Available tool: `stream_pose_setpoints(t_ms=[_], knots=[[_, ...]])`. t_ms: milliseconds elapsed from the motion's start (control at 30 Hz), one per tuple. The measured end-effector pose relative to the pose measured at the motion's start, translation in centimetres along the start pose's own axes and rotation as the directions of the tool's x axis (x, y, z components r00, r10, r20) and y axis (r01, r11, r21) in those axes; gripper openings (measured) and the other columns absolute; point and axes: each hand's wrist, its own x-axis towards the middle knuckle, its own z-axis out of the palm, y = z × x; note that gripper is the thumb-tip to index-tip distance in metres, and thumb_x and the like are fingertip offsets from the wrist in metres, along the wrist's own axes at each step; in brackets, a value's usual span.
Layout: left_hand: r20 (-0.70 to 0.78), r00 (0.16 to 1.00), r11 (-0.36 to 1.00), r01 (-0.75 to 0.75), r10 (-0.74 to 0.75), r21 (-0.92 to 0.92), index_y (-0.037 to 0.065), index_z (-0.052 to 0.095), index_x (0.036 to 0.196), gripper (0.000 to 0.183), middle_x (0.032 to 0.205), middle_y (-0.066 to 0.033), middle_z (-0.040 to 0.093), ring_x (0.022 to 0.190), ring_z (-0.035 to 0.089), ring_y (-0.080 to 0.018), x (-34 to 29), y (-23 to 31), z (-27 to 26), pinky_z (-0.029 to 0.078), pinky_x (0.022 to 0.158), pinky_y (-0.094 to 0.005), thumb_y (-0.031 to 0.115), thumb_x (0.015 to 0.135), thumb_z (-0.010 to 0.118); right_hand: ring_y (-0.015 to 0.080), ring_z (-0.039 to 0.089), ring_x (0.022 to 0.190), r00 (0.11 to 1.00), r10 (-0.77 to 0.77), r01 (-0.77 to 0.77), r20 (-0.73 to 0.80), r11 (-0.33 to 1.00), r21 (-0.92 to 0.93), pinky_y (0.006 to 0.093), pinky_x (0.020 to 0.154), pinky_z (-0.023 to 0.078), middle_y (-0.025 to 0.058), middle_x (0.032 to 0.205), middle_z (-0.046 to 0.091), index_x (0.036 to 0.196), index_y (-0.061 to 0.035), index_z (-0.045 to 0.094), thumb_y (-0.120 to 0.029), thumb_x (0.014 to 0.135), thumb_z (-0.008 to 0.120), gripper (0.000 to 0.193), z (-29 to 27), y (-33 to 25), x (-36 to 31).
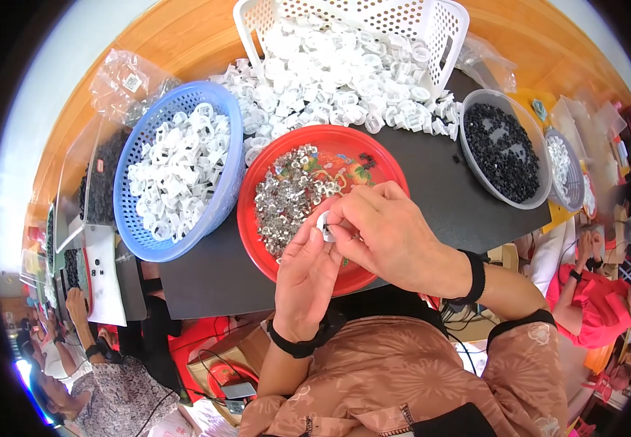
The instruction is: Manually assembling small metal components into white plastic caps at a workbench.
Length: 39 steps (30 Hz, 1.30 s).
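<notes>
Over the red plate (248,234), both my hands meet at a small white plastic ring-like part (323,224). My left hand (305,275) pinches it between thumb and fingertips. From the right, my right hand (397,231) brings closed fingertips against the same part, with a small dark piece showing at the contact. Whether the right fingers hold a separate bit is hidden. Beneath the hands, the plate carries a heap of small shiny metal clips (283,195) on its left side and a few dark bits (366,160) near its far rim.
A blue basket (217,222) of white parts stands left. Behind the plate, white parts (330,80) spill from a tipped white basket (448,33). A grey bowl (542,175) of small black pieces sits right. Other people work at both sides.
</notes>
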Motion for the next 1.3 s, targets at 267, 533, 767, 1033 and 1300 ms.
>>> stream_pose_setpoints(t_ms=[267, 533, 767, 1033, 1300], knots=[[-0.017, 1.000, 1.000, -0.016, 0.016, 0.009, -0.004, 0.037, 0.137, 0.045, 0.137, -0.0137, 0.045, 0.125, 0.045, -0.0209, -0.2, 0.0, -0.3, 0.035, 0.106, -0.0365, 0.017, 0.098, 0.046, 0.0212, 0.054, 0.071, 0.999, -0.053, 0.053, -0.006, 0.995, -0.081, 0.0350, 0.072, 0.040, 0.0035, 0.078, 0.054, 0.087, -0.0081, 0.055, -0.009, 0.078, 0.065, 0.013, 0.0, -0.3, 0.1], [-0.005, 1.000, 1.000, -0.024, 0.024, 0.018, -0.003, 0.038, 0.137, 0.044, 0.135, -0.0146, 0.048, 0.121, 0.049, -0.0211, 0.0, -0.2, -0.1, 0.039, 0.102, -0.0367, 0.017, 0.098, 0.047, 0.0204, 0.056, 0.068, 0.998, -0.058, 0.057, -0.011, 0.994, -0.091, 0.0339, 0.075, 0.042, 0.0025, 0.077, 0.056, 0.086, -0.0074, 0.055, -0.007, 0.075, 0.068, 0.017, -0.3, -0.4, 0.1], [0.012, 0.997, 0.996, -0.075, 0.074, 0.057, -0.002, 0.041, 0.136, 0.046, 0.130, -0.0138, 0.051, 0.120, 0.051, -0.0236, 0.0, -0.5, -1.1, 0.042, 0.101, -0.0387, 0.015, 0.095, 0.053, 0.0197, 0.057, 0.064, 1.000, 0.000, -0.001, 0.008, 0.994, 0.106, 0.0319, 0.066, 0.045, 0.0031, 0.071, 0.057, 0.084, -0.0067, 0.055, -0.005, 0.075, 0.068, 0.016, -0.6, -0.2, 0.3], [-0.085, 0.991, 0.987, -0.091, 0.103, 0.133, 0.001, 0.052, 0.130, 0.040, 0.119, -0.0075, 0.060, 0.102, 0.057, -0.0124, -0.1, -0.9, -0.6, 0.047, 0.084, -0.0260, 0.003, 0.091, 0.058, 0.0236, 0.058, 0.061, 0.955, 0.223, -0.286, 0.194, 0.865, 0.413, 0.0335, 0.054, 0.046, 0.0090, 0.068, 0.055, 0.083, -0.0027, 0.049, -0.007, 0.081, 0.063, 0.015, -1.0, -0.8, 0.2], [-0.120, 0.987, 0.983, -0.084, 0.104, 0.161, 0.001, 0.055, 0.127, 0.038, 0.118, -0.0067, 0.061, 0.104, 0.058, -0.0138, -0.3, -0.2, -0.3, 0.049, 0.088, -0.0280, 0.003, 0.089, 0.060, 0.0207, 0.059, 0.060, 0.981, 0.134, -0.168, 0.139, 0.950, 0.265, 0.0310, 0.053, 0.047, 0.0073, 0.066, 0.057, 0.087, -0.0033, 0.052, -0.006, 0.081, 0.066, 0.015, -0.7, -0.6, 0.9]])
